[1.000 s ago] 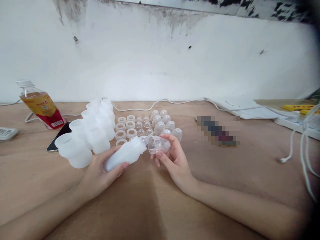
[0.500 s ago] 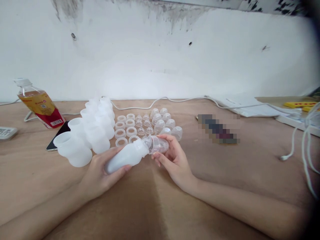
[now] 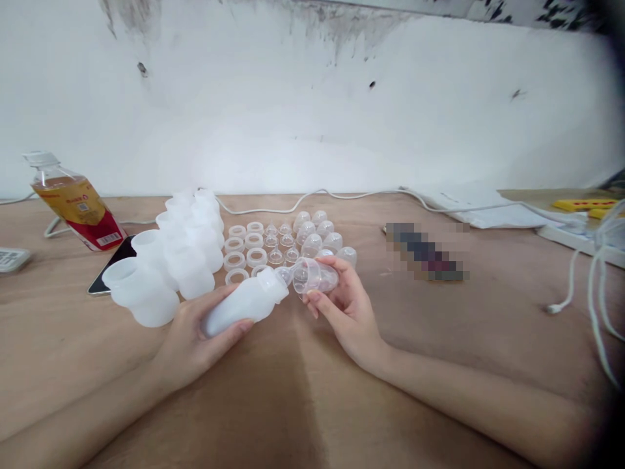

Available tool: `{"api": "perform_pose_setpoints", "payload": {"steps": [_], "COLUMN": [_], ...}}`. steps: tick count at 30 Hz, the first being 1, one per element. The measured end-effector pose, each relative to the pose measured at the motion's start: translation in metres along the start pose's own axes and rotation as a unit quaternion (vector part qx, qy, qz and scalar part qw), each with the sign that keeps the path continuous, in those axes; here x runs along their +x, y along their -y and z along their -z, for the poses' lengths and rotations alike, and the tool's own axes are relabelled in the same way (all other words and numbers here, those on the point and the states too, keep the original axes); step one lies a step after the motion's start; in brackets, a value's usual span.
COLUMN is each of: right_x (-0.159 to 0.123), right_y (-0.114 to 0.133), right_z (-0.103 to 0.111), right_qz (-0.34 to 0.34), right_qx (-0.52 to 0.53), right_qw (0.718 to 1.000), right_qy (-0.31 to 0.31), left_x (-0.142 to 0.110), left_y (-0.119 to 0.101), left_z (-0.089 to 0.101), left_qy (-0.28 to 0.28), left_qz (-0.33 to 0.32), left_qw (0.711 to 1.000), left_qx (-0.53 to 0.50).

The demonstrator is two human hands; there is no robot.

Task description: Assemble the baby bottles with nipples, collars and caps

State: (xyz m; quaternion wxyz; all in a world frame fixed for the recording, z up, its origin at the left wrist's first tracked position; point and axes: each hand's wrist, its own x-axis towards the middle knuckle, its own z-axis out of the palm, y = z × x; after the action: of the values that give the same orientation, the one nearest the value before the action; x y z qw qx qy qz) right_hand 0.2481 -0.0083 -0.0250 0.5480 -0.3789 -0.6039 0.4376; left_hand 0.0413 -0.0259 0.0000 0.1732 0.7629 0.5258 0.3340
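Note:
A white baby bottle lies tilted in my left hand, its mouth pointing up to the right. A clear nipple sits at that mouth. My right hand pinches a clear dome cap by its sides, with its open end facing the nipple. The nipple's tip reaches up to the cap's rim; whether they touch I cannot tell. Whether a ring sits inside the cap is unclear. Behind the hands stand rows of clear rings, clear nipples and dome caps.
Several white bottle bodies stand upright at the left, beside a dark phone. A drink bottle is behind them. White cables hang at the right, and a blurred-out object lies right of the caps.
My right hand has drawn the cap slightly to the right and up, away from the bottle, so more of the nipple shows. The left hand with the bottle has shifted slightly left.

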Motion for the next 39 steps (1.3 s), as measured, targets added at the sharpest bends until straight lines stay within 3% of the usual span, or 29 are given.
{"api": "perform_pose_setpoints", "payload": {"steps": [8, 17, 28, 33, 36, 39], "right_x": [0.002, 0.009, 0.012, 0.015, 0.017, 0.019], "right_y": [0.009, 0.01, 0.016, 0.019, 0.021, 0.023], "right_z": [0.001, 0.01, 0.01, 0.012, 0.013, 0.014], "right_qz": [0.014, -0.002, -0.055, -0.069, -0.068, -0.048], "right_qx": [-0.02, -0.032, -0.023, -0.02, -0.025, -0.045], "right_qw": [0.999, 0.983, 0.973, 0.966, 0.962, 0.956], "right_qy": [0.047, 0.178, 0.223, 0.248, 0.263, 0.287], "left_x": [-0.002, -0.003, -0.003, -0.001, 0.002, 0.005], "left_y": [0.003, 0.007, 0.008, 0.003, 0.001, 0.001], "left_z": [-0.003, -0.003, -0.008, -0.008, -0.007, -0.003], "left_qy": [0.015, 0.032, -0.003, -0.007, 0.027, 0.106], "left_qz": [-0.045, -0.067, -0.097, -0.066, -0.029, 0.01], "left_qw": [0.999, 0.997, 0.995, 0.998, 0.998, 0.991], "left_qx": [0.002, 0.013, 0.03, -0.001, -0.038, -0.081]}}
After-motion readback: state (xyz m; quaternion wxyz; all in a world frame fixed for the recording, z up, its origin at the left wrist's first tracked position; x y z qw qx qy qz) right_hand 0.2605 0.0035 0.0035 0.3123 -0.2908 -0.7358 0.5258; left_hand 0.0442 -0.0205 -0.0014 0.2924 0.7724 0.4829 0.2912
